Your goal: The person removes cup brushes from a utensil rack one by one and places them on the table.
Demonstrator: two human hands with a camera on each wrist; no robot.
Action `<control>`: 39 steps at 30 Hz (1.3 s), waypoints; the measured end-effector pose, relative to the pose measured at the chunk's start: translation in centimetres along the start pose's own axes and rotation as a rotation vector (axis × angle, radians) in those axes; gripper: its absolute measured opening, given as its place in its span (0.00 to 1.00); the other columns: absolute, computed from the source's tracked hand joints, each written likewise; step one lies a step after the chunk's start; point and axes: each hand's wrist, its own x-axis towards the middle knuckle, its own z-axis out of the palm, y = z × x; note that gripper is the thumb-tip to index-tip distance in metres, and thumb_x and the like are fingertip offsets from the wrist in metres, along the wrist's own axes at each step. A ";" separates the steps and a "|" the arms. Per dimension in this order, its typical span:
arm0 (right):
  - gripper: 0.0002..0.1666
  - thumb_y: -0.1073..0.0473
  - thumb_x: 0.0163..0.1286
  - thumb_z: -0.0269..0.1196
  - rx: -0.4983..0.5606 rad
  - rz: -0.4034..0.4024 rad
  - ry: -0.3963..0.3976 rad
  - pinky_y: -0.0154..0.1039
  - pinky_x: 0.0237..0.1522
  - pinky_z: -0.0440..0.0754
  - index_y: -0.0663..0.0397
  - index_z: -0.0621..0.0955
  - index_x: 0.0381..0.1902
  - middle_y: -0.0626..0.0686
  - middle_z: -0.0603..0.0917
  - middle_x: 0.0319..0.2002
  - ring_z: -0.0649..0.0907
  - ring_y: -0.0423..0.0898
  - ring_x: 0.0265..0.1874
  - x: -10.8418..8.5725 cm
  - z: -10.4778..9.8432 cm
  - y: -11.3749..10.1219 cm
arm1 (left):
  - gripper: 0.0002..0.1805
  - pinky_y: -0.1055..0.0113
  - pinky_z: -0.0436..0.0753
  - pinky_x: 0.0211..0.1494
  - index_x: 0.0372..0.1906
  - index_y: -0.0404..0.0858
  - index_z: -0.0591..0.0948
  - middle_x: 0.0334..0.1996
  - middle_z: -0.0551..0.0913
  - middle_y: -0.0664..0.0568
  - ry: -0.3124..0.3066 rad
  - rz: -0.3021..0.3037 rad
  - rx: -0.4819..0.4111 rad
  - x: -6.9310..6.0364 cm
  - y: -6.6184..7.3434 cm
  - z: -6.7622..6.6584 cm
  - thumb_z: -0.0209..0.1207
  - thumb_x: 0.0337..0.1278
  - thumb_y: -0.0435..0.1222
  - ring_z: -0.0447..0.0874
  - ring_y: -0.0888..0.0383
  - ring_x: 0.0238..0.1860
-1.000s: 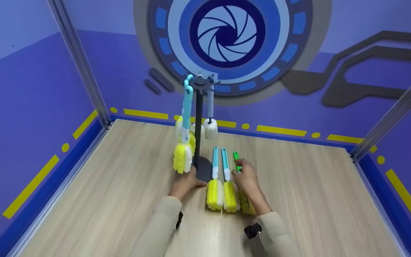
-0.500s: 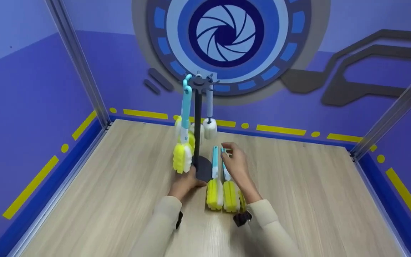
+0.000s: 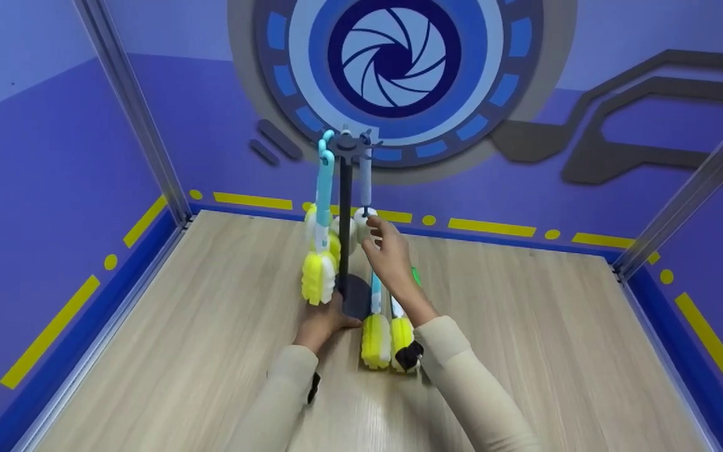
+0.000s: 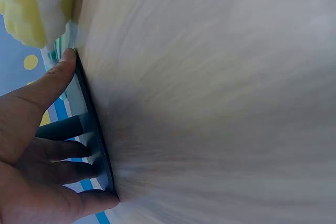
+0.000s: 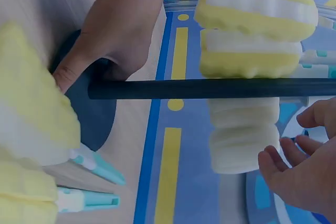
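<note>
A black stand point(image 3: 345, 213) with a hooked top stands on a round base point(image 3: 356, 298). My left hand point(image 3: 322, 323) holds that base, thumb and fingers spread over its rim, as the left wrist view also shows. From the hooks hang yellow-and-white sponge bottle brushes point(image 3: 318, 277) on the left, and white-headed brushes point(image 5: 242, 149) at the back right. My right hand point(image 3: 388, 257) is raised right of the post, fingers loosely bent around nothing, close to the white brush heads; whether it touches one is unclear.
Two blue-handled sponge brushes lie on the wooden table point(image 3: 556, 351), one left point(image 3: 375, 342) and one right point(image 3: 402, 329). A green handle point(image 3: 416, 276) shows behind my right wrist. Blue-purple panels point(image 3: 462, 201) wall the back and sides.
My right hand has moved left and away from me, from the green-handled brush past the blue handles to the stand's hanging white brushes, holding nothing. The left hand stays on the base.
</note>
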 end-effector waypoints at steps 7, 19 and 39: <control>0.34 0.62 0.74 0.60 -0.024 0.060 0.033 0.51 0.62 0.78 0.62 0.66 0.74 0.61 0.72 0.69 0.76 0.57 0.65 1.7 0.7 -1.2 | 0.45 0.49 0.71 0.70 0.62 0.18 0.72 0.61 0.75 0.27 -0.031 -0.010 -0.043 0.2 0.1 0.0 0.79 0.45 0.42 0.73 0.36 0.65; 0.31 0.60 0.75 0.61 -0.013 0.028 0.013 0.51 0.67 0.73 0.62 0.68 0.72 0.61 0.72 0.66 0.72 0.56 0.67 3.9 0.5 -2.6 | 0.37 0.48 0.74 0.66 0.54 0.20 0.76 0.50 0.80 0.30 -0.018 0.034 -0.019 0.1 -0.2 -0.1 0.78 0.46 0.41 0.78 0.37 0.58; 0.16 0.57 0.77 0.61 -0.050 -0.045 0.057 0.49 0.65 0.76 0.53 0.79 0.59 0.53 0.85 0.55 0.81 0.50 0.59 4.2 -1.4 -1.6 | 0.43 0.50 0.72 0.69 0.59 0.20 0.75 0.56 0.79 0.30 0.017 0.022 0.035 0.1 -0.2 0.2 0.80 0.43 0.44 0.76 0.38 0.62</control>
